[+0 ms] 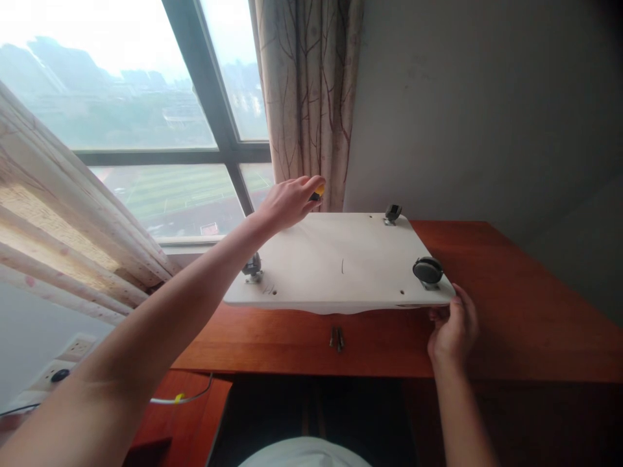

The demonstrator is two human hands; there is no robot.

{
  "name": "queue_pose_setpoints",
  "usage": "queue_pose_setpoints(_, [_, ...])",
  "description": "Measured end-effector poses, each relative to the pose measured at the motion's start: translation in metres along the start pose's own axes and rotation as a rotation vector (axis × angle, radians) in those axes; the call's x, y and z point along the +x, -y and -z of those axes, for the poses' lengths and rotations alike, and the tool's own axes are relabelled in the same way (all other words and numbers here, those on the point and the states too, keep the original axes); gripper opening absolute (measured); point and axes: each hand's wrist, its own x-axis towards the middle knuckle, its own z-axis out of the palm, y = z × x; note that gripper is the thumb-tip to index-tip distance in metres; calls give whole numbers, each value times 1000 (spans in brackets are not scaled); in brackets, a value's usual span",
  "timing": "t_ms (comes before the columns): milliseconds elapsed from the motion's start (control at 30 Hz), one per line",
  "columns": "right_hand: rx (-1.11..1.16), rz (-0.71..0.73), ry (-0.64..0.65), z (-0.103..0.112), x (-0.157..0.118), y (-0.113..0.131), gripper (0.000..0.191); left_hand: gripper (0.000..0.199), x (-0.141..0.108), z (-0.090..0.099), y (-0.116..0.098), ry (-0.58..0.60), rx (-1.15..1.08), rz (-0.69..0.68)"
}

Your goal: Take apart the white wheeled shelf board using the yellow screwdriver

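A white board with caster wheels lies on the reddish-brown desk. Casters show at its front right, back right and left. Over the board's back left part, my left hand is closed round a small yellow and black tool, mostly hidden by the fingers. My right hand grips the board's front right corner, thumb at the edge and fingers beneath. Several small metal bolts lie on the desk before the board.
A window and patterned curtain stand behind on the left, a grey wall on the right. A white cable with a yellow tie lies at the lower left, near wall sockets.
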Motion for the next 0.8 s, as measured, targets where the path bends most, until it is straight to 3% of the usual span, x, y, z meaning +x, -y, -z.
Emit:
queue_pose_setpoints(200, [-18, 10, 3, -1, -2, 2, 45, 39, -1, -2, 1, 0, -31, -2])
queue_pose_setpoints(300, [-11, 6, 0, -1, -2, 2, 45, 41, 2, -2, 9, -60, -79, 83])
queue_pose_setpoints(600, [-18, 14, 20, 0, 0, 0, 45, 49, 26, -14, 72, -272, -151, 358])
queue_pose_setpoints(800, [-17, 16, 21, 0, 0, 0, 43, 54, 34, -27, 100, -347, -172, 431])
